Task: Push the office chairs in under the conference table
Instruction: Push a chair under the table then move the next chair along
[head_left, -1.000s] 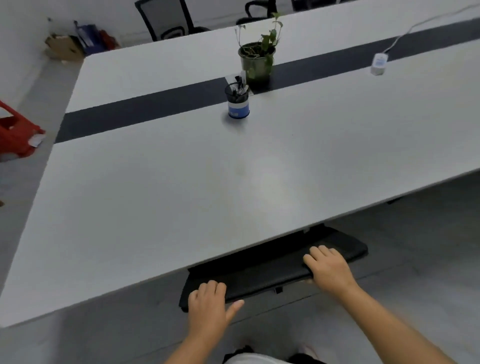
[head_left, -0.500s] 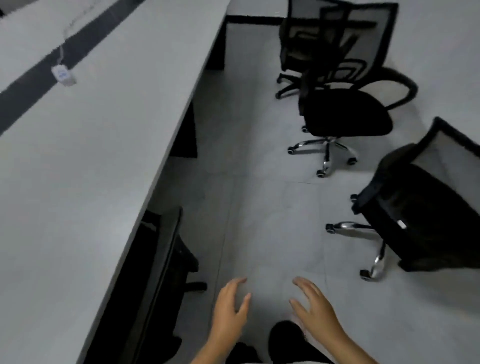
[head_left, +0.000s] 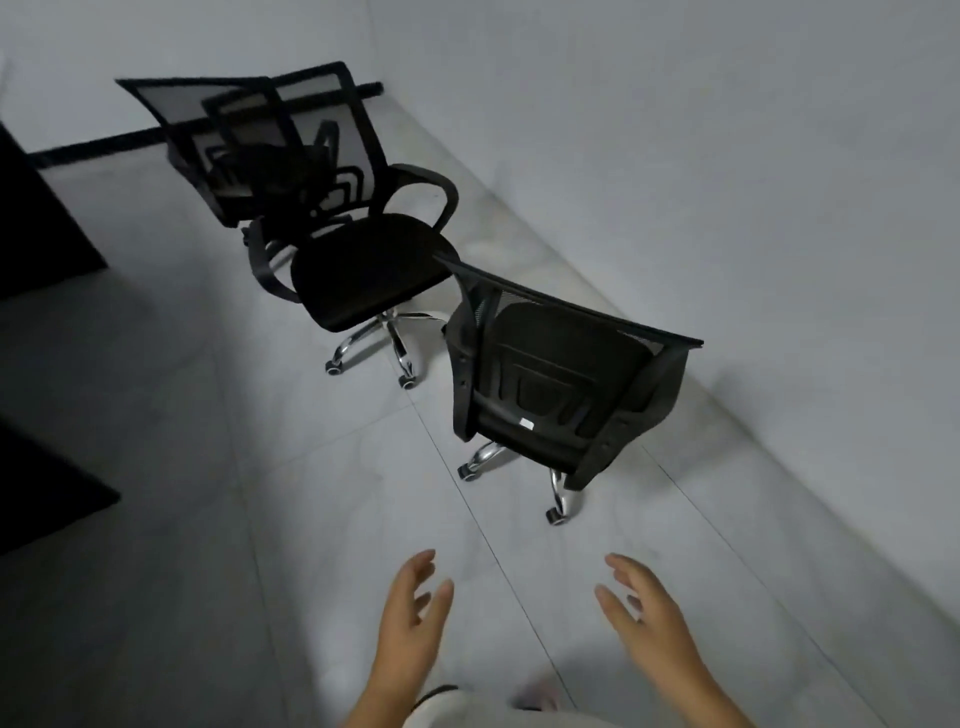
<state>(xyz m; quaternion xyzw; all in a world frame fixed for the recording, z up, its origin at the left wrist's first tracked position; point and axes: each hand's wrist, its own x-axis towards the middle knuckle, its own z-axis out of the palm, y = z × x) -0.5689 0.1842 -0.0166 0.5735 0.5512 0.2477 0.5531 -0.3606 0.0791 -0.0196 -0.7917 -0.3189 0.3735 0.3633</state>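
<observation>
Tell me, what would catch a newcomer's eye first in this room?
Probably the black mesh office chairs standing loose on the pale tiled floor: the nearest chair at centre right shows its back to the camera, and a second chair with curved armrests stands beyond it, a third behind that. At the bottom, the left hand and right hand are raised, open and empty, touching nothing.

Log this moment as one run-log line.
left hand: open, empty | right hand: open, empty | near chair: untouched, by wall | far chair: untouched
</observation>
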